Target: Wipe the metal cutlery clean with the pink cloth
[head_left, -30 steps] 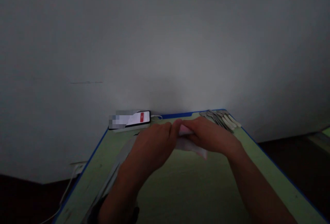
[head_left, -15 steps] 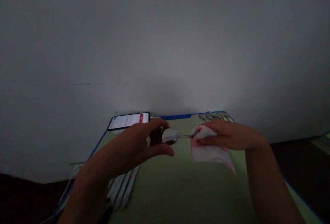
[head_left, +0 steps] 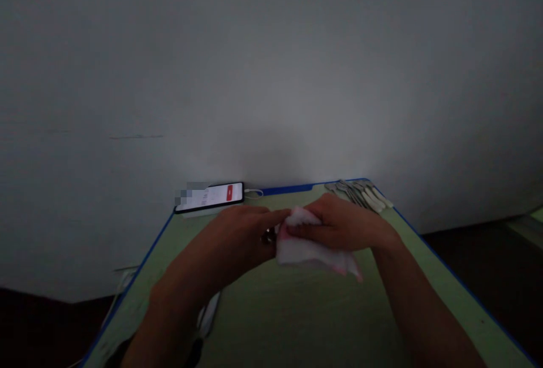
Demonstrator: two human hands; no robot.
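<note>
My left hand (head_left: pixel 246 235) is closed around the bowl end of a metal spoon (head_left: pixel 268 236); only a small shiny bit of it shows between thumb and fingers. A white and pink cloth (head_left: pixel 311 252) is pinched in my right hand (head_left: pixel 339 221), and its loose edge hangs down to the right. Both hands meet above the middle of the table, with the cloth against the left fingertips. The spoon's handle is hidden by the cloth and the hands.
Several pieces of cutlery (head_left: pixel 360 194) lie at the table's back right corner. A lit phone (head_left: pixel 212 195) with a white cable (head_left: pixel 254 192) is at the back left. Pale long-handled items (head_left: pixel 208 314) lie partly under my left forearm. A wall (head_left: pixel 271 74) rises behind the green table (head_left: pixel 297 317).
My right hand and the cloth have moved left along the spoon to meet my left hand. My left fingers have closed over the spoon's bowl, which was in plain sight before.
</note>
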